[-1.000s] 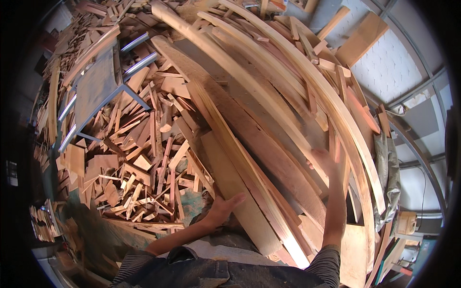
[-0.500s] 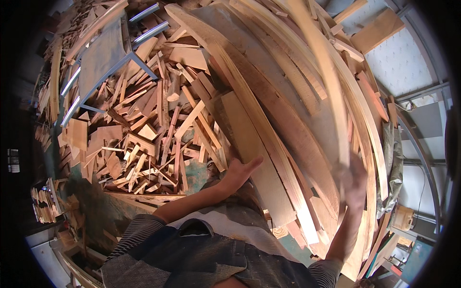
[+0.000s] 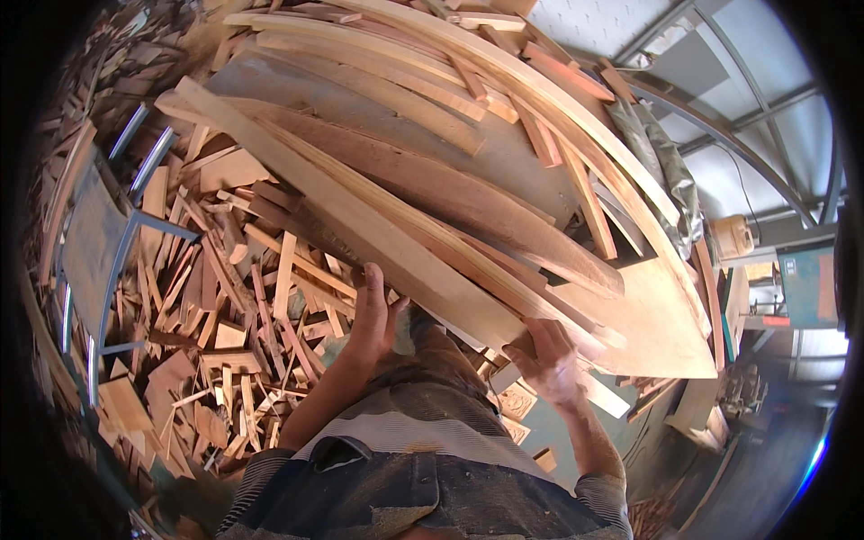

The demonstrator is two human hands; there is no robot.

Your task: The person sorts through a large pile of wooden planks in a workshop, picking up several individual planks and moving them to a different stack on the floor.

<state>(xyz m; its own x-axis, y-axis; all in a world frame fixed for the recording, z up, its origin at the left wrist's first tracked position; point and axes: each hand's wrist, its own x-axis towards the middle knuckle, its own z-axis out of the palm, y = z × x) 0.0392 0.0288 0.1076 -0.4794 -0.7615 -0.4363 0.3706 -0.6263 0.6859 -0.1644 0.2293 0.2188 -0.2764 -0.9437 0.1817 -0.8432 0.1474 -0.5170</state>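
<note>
A long, pale wooden board [image 3: 360,229] lies slantwise on a stack of planks, from the far left toward me. My right hand [image 3: 547,357] is closed over its near end, the fingers bent over the top. Along the board's near side, my left hand [image 3: 367,310] holds its thumb up and apart from the other fingers, close against the edge. The tips of those fingers are partly hidden by the wood. Beyond the board rests a broad reddish-brown plank [image 3: 423,180] with a rough edge.
Offcuts [image 3: 229,337] are heaped on the left, beside an upturned metal-legged table [image 3: 94,225]. Long curved planks [image 3: 576,126] lie on a grey surface [image 3: 360,117] at the far side. A tan canister [image 3: 733,236] and a teal cabinet [image 3: 807,286] stand at right.
My view has turned to the right. The strip of wood that was raised and blurred in my right hand now lies low across the stack. My left thumb no longer lies over the wood.
</note>
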